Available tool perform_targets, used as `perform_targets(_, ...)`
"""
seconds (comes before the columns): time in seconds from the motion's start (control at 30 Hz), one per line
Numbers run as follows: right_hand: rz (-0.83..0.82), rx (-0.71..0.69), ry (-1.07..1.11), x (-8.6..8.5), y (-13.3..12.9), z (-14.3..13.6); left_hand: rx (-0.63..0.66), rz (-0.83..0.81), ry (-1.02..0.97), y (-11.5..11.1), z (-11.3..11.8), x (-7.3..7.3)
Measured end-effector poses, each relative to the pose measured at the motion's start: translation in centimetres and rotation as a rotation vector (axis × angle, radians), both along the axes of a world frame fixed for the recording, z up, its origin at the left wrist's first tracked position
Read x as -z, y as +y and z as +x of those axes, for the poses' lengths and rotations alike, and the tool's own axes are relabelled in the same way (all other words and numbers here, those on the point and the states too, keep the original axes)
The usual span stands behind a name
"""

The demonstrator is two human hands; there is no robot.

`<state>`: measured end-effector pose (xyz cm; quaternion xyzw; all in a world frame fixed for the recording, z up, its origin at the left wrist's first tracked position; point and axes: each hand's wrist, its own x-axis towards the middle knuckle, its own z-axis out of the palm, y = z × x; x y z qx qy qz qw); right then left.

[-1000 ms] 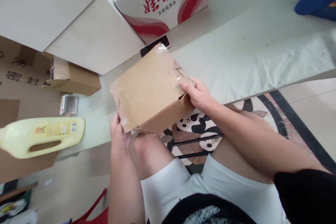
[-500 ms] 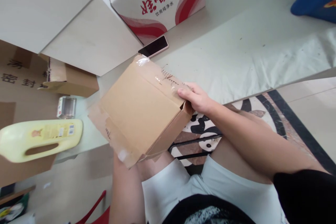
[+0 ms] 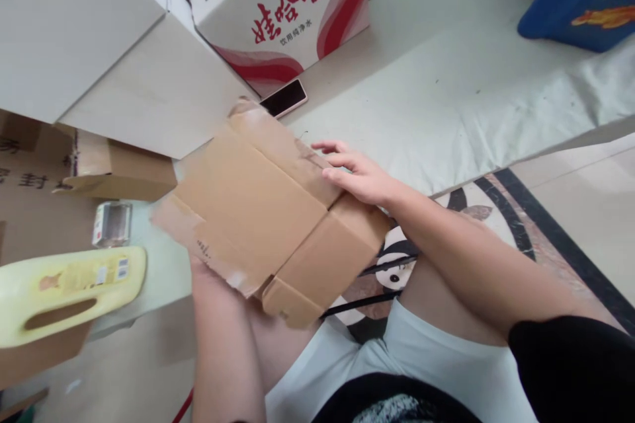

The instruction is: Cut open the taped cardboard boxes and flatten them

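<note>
A brown cardboard box (image 3: 262, 192) is held tilted over the near edge of the bench (image 3: 421, 79), partly above the white shorts (image 3: 357, 357) of the seated person. Its rough-edged flaps are spread out at two opposite sides, and a creased side panel (image 3: 327, 251) with a small tab is turned toward the shorts. By the right hand (image 3: 354, 175) the flap nearest the bench's middle is met with a loose grip: thumb and fingers are parted, and nothing is clasped firmly. The left hand (image 3: 199, 267) is mostly covered by the opposite flap; how far its grip is closed cannot be told.

Beyond the box, a phone (image 3: 288, 98) is laid on the bench against the foot of a purified-water carton (image 3: 288, 13) printed in red and black. Plain white cartons (image 3: 74, 26) are stacked beside it. Toward the bench's left end, a clear container (image 3: 113, 223) is placed between a small cardboard carton (image 3: 124, 168) and a pale yellow handled jug (image 3: 30, 284), the jug being nearest the near left corner. A blue container (image 3: 565, 3) is seen toward the far right. Below the bench's near edge, a panda-patterned floor (image 3: 387, 274) is partly exposed.
</note>
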<state>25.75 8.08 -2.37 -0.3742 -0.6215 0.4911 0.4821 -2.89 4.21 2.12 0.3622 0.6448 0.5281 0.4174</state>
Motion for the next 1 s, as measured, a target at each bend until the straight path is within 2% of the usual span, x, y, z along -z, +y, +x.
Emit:
perform_targets(0.1,-0.093,-0.086,0.09,-0.2,0.5,0.5,-0.068,-0.137,-0.206,1.0,0.5,1.1)
perform_targets(0.13,-0.16,-0.143,0.148,-0.3,0.6,0.6,-0.019,-0.24,-0.254,1.7,0.3,1.6)
perform_targets(0.23,-0.34,-0.237,0.287,-0.4,0.9,0.4,0.0,-0.365,-0.285,3.9,-0.9,3.0)
perform_targets(0.33,-0.353,-0.122,0.251,0.0,1.2,-0.5,0.01,-0.408,-0.306,5.5,-2.0,3.4)
perform_targets(0.4,-0.317,0.018,0.204,0.4,1.4,-1.3,0.051,-0.317,-0.339,5.8,-2.5,3.4)
perform_targets(0.47,-0.27,0.147,0.186,0.8,1.4,-2.2,0.189,-0.207,-0.354,5.7,-2.8,3.5)
perform_targets(0.53,-0.257,0.23,0.17,1.1,1.5,-2.7,0.283,-0.207,-0.317,5.3,-3.3,3.6)
perform_targets(0.6,-0.297,0.282,0.152,1.2,1.8,-2.4,0.259,-0.216,-0.301,5.0,-4.1,3.8)
perform_targets(0.7,-0.377,0.356,0.208,1.2,2.3,-1.1,0.093,-0.023,-0.416,5.3,-5.7,4.0)
perform_targets(0.77,-0.429,0.31,0.281,0.8,2.2,-0.7,-0.012,0.059,-0.516,5.7,-6.6,4.1)
perform_targets(0.83,-0.466,0.157,0.312,0.1,1.3,-1.5,-0.067,0.056,-0.593,6.2,-6.9,4.3)
perform_targets(0.93,-0.487,-0.045,0.218,-0.9,-1.3,-4.3,-0.08,0.04,-0.625,6.4,-6.0,4.5)
perform_targets(1.0,-0.54,-0.04,0.139,-1.3,-3.2,-5.9,-0.048,0.025,-0.617,6.3,-4.9,4.2)
